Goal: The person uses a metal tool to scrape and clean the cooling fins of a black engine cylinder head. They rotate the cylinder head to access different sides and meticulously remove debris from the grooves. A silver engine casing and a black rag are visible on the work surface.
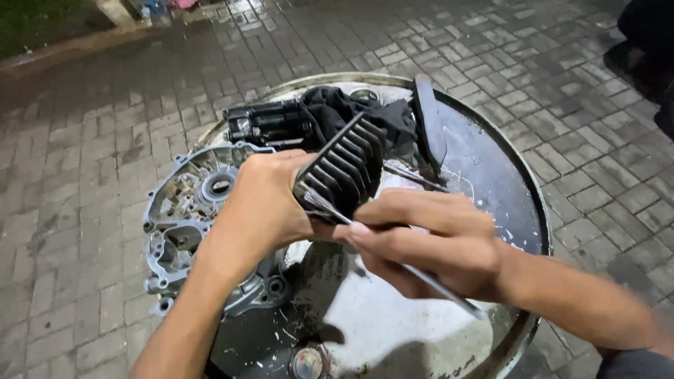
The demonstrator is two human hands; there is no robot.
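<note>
My left hand grips a black finned engine cylinder and holds it tilted over a round metal basin. My right hand holds a thin brush by its handle. The brush's bristles touch the lower edge of the fins. Both hands meet just above the middle of the basin.
A grey engine crankcase half leans on the basin's left rim. A black engine part and a dark rag lie at the back of the basin. Wet brick paving surrounds it. A dark shape stands at the upper right.
</note>
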